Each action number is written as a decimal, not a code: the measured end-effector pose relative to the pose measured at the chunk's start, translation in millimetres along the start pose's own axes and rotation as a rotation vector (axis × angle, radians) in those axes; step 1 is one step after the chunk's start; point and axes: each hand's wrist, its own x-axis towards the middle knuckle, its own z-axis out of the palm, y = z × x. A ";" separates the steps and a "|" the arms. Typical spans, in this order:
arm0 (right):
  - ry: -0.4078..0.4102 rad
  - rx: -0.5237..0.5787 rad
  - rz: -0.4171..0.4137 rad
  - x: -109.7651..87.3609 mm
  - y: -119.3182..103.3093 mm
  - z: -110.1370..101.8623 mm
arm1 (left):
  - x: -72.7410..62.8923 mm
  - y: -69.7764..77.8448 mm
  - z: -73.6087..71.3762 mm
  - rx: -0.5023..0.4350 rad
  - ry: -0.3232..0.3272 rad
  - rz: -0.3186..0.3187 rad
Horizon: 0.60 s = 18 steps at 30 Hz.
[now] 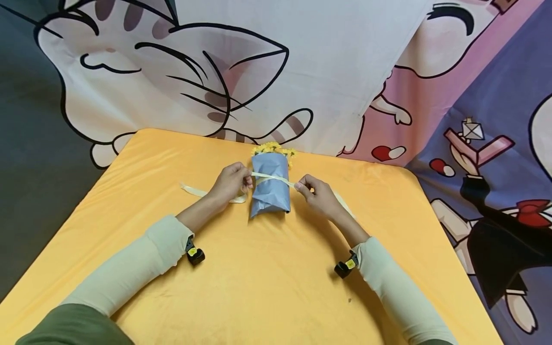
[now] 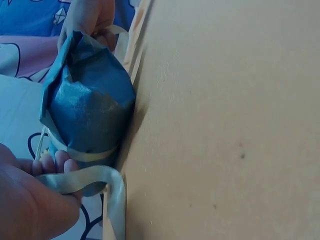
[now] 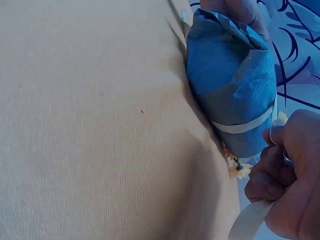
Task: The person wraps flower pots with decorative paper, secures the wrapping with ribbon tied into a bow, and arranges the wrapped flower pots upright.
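Note:
A small bouquet wrapped in blue paper (image 1: 270, 194) lies on the yellow cloth, its yellow flowers (image 1: 272, 147) showing at the far end. A pale cream ribbon (image 1: 273, 177) runs around and across the wrapping. On the bouquet's left side my left hand (image 1: 230, 184) pinches one length of the ribbon, whose loose tail (image 2: 116, 200) curls down past the palm. My right hand (image 1: 316, 194) pinches the other length on the right side, fingers curled, with its tail (image 3: 250, 220) hanging below. Between the two hands the ribbon is stretched over the paper.
The yellow cloth (image 1: 267, 278) covers the table, which meets a cartoon-cat backdrop (image 1: 336, 57) at the far edge. A purple and pink printed sheet (image 1: 487, 153) hangs at the right. Dark floor (image 1: 30, 167) shows beyond the left edge.

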 end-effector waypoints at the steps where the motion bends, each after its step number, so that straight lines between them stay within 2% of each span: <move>1: -0.008 0.012 0.008 -0.2 0.5 -0.6 | 0.3 0.2 -0.6 0.014 -0.014 -0.011; 5: -0.073 0.095 0.049 -2.2 2.9 -4.6 | 1.5 2.1 -3.1 0.100 -0.079 -0.054; 9: -0.181 0.146 0.074 -1.4 4.6 -16.5 | 1.9 3.7 -4.2 0.181 -0.128 -0.062; 13: -0.228 -0.006 0.094 3.2 11.0 -37.3 | 0.3 4.1 -3.4 0.217 -0.151 -0.052; 18: -0.209 -0.244 0.127 8.0 22.7 -58.0 | -2.1 4.5 -1.3 0.219 -0.124 -0.052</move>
